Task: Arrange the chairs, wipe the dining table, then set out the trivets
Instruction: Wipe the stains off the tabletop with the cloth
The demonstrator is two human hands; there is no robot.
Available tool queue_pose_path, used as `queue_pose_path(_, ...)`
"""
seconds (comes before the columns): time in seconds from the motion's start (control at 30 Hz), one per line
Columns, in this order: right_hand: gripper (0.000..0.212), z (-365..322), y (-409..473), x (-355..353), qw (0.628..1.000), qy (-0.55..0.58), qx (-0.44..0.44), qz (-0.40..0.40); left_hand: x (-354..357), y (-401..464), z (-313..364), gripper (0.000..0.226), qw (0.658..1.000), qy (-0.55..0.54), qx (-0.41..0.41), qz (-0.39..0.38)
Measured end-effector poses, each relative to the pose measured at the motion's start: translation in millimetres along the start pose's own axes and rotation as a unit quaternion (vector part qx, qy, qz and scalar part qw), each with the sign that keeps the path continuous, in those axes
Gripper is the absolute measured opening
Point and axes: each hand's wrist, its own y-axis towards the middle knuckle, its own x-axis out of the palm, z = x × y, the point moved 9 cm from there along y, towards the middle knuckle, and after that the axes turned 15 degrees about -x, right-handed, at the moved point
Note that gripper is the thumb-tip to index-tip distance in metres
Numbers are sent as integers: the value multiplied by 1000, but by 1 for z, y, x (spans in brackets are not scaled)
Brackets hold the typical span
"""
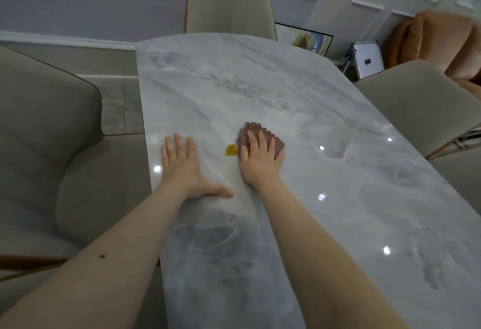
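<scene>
The grey marble dining table (299,110) stretches away from me. My right hand (260,158) lies flat with straight fingers on a crumpled brownish-pink cloth (253,131), pressing it onto the tabletop. A small yellow spot (230,150) sits on the marble just left of the cloth. My left hand (183,166) rests flat on the table near its left edge, fingers spread, holding nothing. A beige chair (226,7) stands at the far end. Another beige chair (39,133) is close on the left, and a third (416,102) stands on the right. No trivets are in view.
An orange armchair (437,42) stands at the back right. A framed picture (304,38) and a small whiteboard (368,59) lean near the wall behind the table. Ceiling lights reflect as bright dots on the glossy marble.
</scene>
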Motion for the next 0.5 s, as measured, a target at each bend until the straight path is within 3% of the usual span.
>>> queue_pose_path(0.17, 51, -45, -10, 10, 988, -3, -153, -27, -2, -3, 0, 161, 1000, -8, 0, -6)
queue_pose_path(0.27, 66, -39, -52, 7, 975, -11, -221, -32, -4, -6, 0, 160, 1000, -13, 9, -8)
queue_pose_path(0.37, 72, 10, -61, -7, 985, -27, -171, -17, -4, -7, 0, 160, 1000, -8, 14, -12)
queue_pose_path(0.5, 51, 34, -14, -10, 997, -41, -57, -8, -3, -5, 0, 159, 1000, -3, 12, -16)
